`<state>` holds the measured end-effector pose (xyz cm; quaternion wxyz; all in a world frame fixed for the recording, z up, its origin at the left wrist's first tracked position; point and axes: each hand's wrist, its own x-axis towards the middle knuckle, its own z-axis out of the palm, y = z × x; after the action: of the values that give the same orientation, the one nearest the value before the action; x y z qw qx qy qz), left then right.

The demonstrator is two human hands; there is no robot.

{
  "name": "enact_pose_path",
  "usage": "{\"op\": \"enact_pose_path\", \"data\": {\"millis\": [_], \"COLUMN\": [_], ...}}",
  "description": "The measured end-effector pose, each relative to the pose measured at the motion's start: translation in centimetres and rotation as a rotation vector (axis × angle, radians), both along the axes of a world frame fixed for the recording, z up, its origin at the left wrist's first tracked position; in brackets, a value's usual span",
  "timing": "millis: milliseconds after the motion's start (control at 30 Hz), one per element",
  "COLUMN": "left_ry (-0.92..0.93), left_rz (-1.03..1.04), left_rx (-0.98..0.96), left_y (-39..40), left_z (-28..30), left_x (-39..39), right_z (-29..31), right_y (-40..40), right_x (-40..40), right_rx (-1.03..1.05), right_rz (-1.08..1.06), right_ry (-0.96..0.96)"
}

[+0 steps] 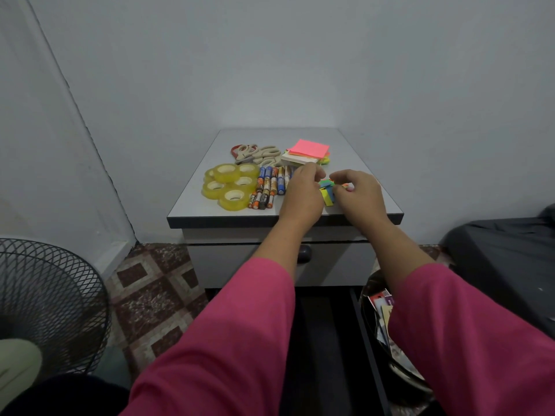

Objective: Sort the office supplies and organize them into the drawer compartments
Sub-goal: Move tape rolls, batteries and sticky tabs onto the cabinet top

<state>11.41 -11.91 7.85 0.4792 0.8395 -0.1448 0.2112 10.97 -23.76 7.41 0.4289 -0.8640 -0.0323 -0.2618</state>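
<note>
Both hands over the counter (354,163), pink sleeves (240,325) reaching in. Left hand (301,195) and right hand (359,195) close together, fingers curled, working a small heap of coloured flags (326,192) lying between them on the counter. Right fingertips (336,178) pinching at the flags; left fingers bent over the heap's other edge, touching it, though whether actually gripping cannot be told.

Just left of the left hand: batteries (267,187), packed side by side, some partly hidden behind the knuckles. Further left again, tape rolls (231,184), yellowish, clustered and touching one another. Beyond the left hand, toward the wall: scissors (258,154), pale handles in a loose pile, one red handle at the far left. Just beyond both hands, sticky notes (309,150), a pink pad on top of a stack, white pad beneath.

Below the wrists, drawer (246,262) closed, dark knob (304,253) showing between the forearms. Far left of the arms, a fan (51,298) grille on the tiled floor. Under the right forearm, a bin (381,310) with papers inside.
</note>
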Motion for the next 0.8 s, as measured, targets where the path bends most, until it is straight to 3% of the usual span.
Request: {"op": "enact_pose_path", "data": {"millis": [133,200,300,400,633,800], "left_ry": [-0.013,-0.056,-0.279,-0.335,0.116,0.486], "left_rz": [-0.044,-0.063,-0.047,-0.083,-0.166,-0.344], "left_rx": [-0.06,-0.111,-0.069,0.017,0.419,0.732], "left_y": [0.2,0.5,1.7,3.9,9.2,10.6], "left_z": [-0.1,-0.1,-1.2,-3.8,-11.6,-15.2], "left_x": [-0.3,-1.1,-3.7,-7.0,-14.4,-18.4], "right_z": [-0.2,-0.4,-1.7,-4.1,-12.1,-14.9], "right_y": [0.1,0.4,0.9,1.3,2.3,3.8], "right_x": [-0.6,-1.5,-4.0,-7.4,-14.6,-17.7], "right_rx": [0.013,-0.009,-0.188,-0.315,-0.487,-0.63], "right_rz": [0.007,-0.011,-0.015,0.077,0.359,0.562], "right_ry": [-0.075,-0.202,-0.461,-0.489,0.012,0.61]}}
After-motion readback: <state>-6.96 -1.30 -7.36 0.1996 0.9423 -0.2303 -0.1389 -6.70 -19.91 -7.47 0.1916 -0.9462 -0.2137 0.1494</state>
